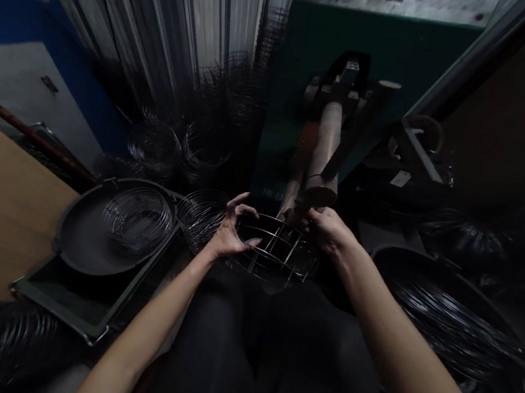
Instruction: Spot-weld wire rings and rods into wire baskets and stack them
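A round wire grid (273,243) with crossing bars lies above my lap, its far edge close to the metal rods of a green machine. My left hand (232,228) grips the left rim of the grid, thumb over the near side and fingers curled at the far side. My right hand (329,230) is closed at the grid's far right edge, just below the thick machine cylinder (327,147). What its fingertips pinch is hidden and too dark to make out.
Left stands a dark round pan (87,235) with wire rings (139,217) in it, on a green-edged crate (62,297). More wire rings (208,145) are stacked behind. A basin of shiny wires (452,319) sits at right. The green machine body (288,94) rises ahead.
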